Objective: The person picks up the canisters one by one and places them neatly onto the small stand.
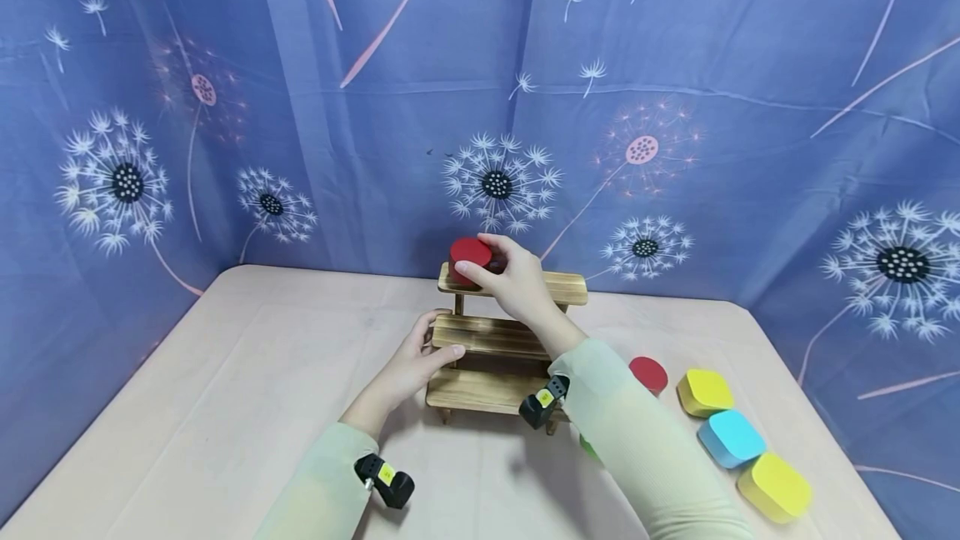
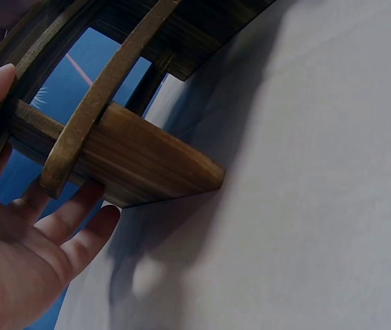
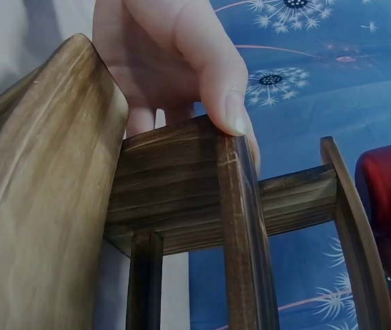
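Observation:
A small wooden three-tier display stand (image 1: 491, 390) is on the table, its steps facing me. With its thumb at the front and fingers behind, my left hand (image 1: 420, 363) grips the left end of the middle tier. The left wrist view shows that hand (image 2: 23, 240) around the side of the stand (image 2: 147, 148). My right hand (image 1: 521, 282) pinches a red round block (image 1: 471, 252) at the left end of the top tier. In the right wrist view the red block (image 3: 386, 185) appears at the right edge; whether it bears fully on the tier cannot be told.
Right of the stand lie another red round block (image 1: 648, 374), a yellow block (image 1: 705, 392), a blue block (image 1: 731, 438) and a second yellow block (image 1: 776, 487). A green piece (image 1: 588, 447) is mostly hidden by the right sleeve. A blue dandelion-print cloth (image 1: 375, 148) hangs behind the table.

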`<state>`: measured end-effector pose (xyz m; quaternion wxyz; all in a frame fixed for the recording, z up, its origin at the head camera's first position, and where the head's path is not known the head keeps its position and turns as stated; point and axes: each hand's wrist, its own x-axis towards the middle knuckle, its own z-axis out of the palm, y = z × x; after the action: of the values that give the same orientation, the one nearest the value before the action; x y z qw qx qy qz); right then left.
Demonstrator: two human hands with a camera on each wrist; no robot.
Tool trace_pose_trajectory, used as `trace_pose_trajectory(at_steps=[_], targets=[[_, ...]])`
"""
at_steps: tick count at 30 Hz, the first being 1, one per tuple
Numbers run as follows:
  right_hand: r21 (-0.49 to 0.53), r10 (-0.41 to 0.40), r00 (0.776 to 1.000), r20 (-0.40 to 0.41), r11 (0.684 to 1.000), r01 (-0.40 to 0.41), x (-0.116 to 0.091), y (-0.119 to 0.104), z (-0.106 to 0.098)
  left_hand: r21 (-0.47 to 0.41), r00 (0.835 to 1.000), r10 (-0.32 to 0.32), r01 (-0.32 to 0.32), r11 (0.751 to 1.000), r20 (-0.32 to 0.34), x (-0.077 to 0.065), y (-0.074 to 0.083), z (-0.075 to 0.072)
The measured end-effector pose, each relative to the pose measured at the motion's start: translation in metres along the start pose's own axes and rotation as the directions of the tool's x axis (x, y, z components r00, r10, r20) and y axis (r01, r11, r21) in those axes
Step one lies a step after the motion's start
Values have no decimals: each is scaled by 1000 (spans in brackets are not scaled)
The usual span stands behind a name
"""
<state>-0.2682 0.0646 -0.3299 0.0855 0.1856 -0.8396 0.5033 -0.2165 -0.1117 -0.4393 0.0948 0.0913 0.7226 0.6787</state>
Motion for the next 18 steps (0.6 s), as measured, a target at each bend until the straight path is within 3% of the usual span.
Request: trace_pose_trajectory(at_steps=[18], targets=[[-132,-17,999,39,991,22,2,3,3,3,1000,4,-4,1000,-9,1,-1,1]])
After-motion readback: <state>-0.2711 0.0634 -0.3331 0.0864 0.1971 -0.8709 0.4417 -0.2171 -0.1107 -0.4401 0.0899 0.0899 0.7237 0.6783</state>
